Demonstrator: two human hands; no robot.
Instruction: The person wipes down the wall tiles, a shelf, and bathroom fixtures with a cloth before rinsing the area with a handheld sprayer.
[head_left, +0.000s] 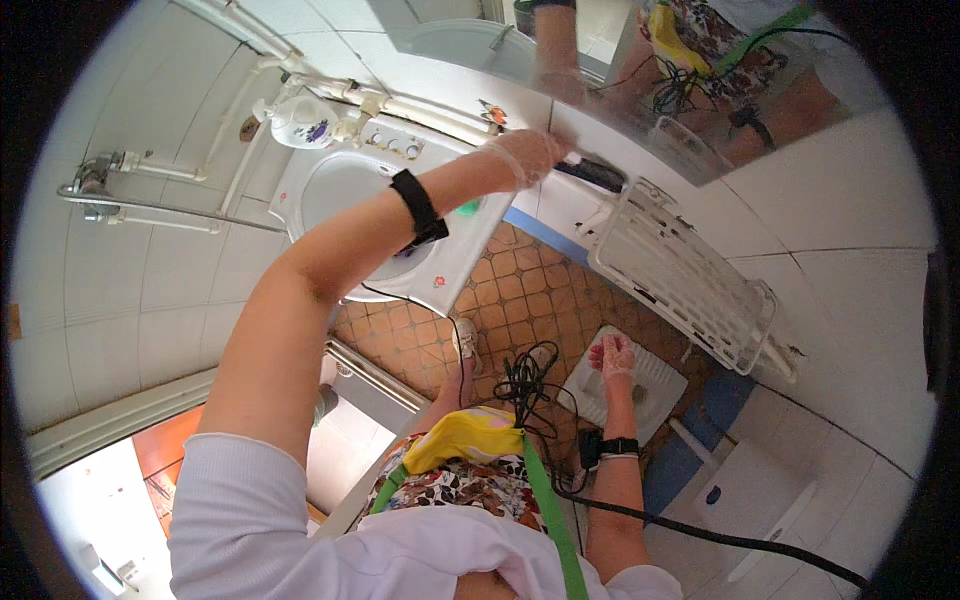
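My left hand (534, 156), in a thin clear plastic glove, reaches across the washbasin (455, 289) to the tiled wall below the mirror. It is blurred, and its fingers are largely hidden, so its grip does not show. A dark, long object (592, 174) lies just beyond its fingertips; whether they touch is unclear. My right hand (615, 355), also in a clear glove, hangs low above the white squat toilet pan (660, 382), its fingers loosely bent and apart, with nothing seen in them. A green thing (468, 208) sits on the basin rim beneath my left wrist.
A clear wall rack (675, 274) with a perforated base juts out on the right. The mirror (637, 90) hangs above. A white flowered jug-like container (300, 122) stands behind the basin by the pipes (427, 112). Black cables (525, 382) hang bundled at my waist.
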